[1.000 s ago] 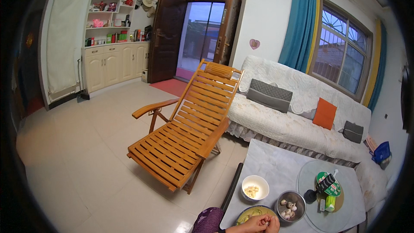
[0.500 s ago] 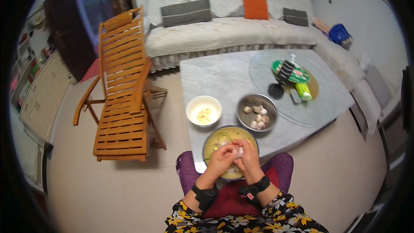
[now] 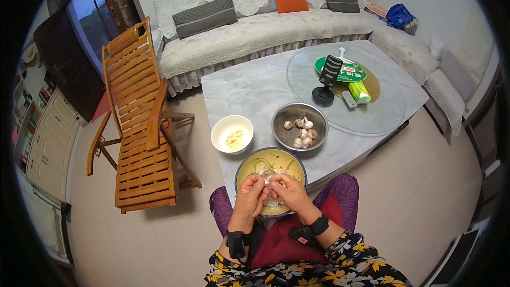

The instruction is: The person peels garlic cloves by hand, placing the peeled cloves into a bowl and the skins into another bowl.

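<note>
Here, peelings (image 3: 273,202) in yellow bowl (image 3: 297,174), garlic (image 3: 304,139) in metal bowl (image 3: 282,133)

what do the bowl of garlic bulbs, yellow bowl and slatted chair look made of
Bowl of garlic bulbs: metal, probably stainless steel, from its grey, softly reflective wall.
Yellow bowl: perhaps glazed ceramic or enamel, smooth with a dark rim; hard to tell which.
Slatted chair: varnished wood or bamboo, judging by its golden-brown slats.

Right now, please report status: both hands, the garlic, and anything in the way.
Left hand and right hand together above yellow bowl, pinching small pale piece. Garlic bulbs in metal bowl; pale cloves in white bowl. No obstruction seen at the hands.
</note>
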The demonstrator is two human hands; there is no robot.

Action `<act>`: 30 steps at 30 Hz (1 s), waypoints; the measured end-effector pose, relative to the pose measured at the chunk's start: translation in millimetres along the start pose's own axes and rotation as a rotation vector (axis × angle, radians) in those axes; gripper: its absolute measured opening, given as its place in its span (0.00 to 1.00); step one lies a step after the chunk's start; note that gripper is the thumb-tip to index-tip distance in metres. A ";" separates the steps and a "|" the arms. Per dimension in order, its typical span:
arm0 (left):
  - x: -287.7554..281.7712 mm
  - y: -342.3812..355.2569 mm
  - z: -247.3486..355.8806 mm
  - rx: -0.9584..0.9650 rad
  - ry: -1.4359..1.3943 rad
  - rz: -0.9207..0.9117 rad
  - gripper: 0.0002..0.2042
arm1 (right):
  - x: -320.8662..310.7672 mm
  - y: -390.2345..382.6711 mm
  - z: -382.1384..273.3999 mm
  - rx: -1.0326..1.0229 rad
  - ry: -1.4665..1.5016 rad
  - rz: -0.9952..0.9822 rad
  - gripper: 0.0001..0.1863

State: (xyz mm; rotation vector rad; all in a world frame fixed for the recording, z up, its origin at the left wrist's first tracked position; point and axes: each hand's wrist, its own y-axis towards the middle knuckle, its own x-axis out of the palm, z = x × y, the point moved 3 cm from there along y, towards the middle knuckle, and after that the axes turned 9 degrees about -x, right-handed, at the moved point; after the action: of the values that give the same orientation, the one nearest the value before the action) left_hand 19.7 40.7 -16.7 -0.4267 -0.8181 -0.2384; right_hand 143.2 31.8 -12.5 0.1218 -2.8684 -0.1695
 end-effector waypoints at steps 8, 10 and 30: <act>-4.6 2.3 -0.7 -0.030 0.410 0.064 0.06 | 3.3 1.8 -25.2 -0.273 -0.416 -0.158 0.06; -5.5 2.8 -1.5 -0.035 0.389 0.058 0.06 | 2.8 1.5 -25.2 -0.245 -0.380 -0.165 0.06; 12.0 5.2 -8.8 0.021 0.350 -0.011 0.07 | 1.5 -5.0 -5.4 -0.068 0.028 -0.046 0.05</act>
State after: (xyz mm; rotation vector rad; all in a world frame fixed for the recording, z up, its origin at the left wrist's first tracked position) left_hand 35.4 40.8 -14.5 -0.3483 -0.4798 -0.3041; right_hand 143.6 26.1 -7.6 0.1756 -2.8301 -0.2719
